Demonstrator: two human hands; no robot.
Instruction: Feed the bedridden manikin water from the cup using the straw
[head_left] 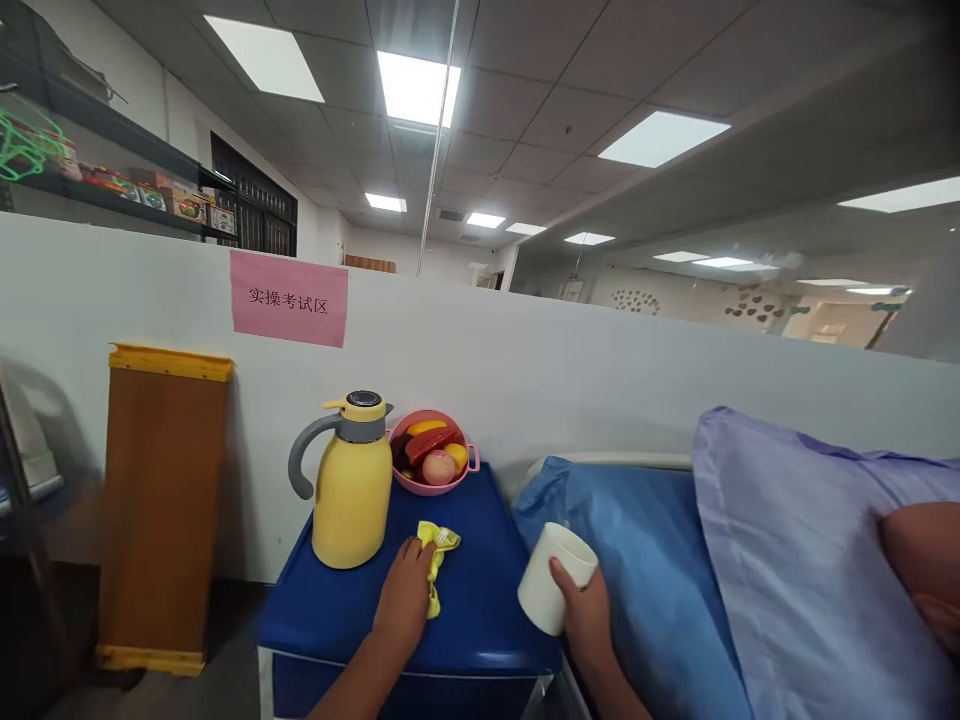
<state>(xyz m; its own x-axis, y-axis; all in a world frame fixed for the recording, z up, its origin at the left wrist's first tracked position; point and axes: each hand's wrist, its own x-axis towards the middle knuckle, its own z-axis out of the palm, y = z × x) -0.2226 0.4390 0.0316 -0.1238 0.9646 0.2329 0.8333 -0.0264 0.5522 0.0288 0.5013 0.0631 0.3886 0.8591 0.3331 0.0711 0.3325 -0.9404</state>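
Note:
My left hand (406, 592) presses a crumpled yellow cloth (436, 562) on the blue top of a bedside cabinet (480, 600), its fingers closed over the cloth's left side. In my right hand (585, 610) is a white cup (545, 578), gripped by its side and tilted, raised over the cabinet's right edge. A yellow thermos jug (351, 500) with a grey handle stands upright to the left of the cloth. Behind the cloth, a pink basket (427, 489) holds several fruits and vegetables.
To the right is a bed with blue bedding (622, 540) and a lilac pillow (810, 560); part of a head shows at the far right edge. A brown board (165, 500) with yellow ends leans on the white partition (450, 340). A pink sign (289, 298) hangs there.

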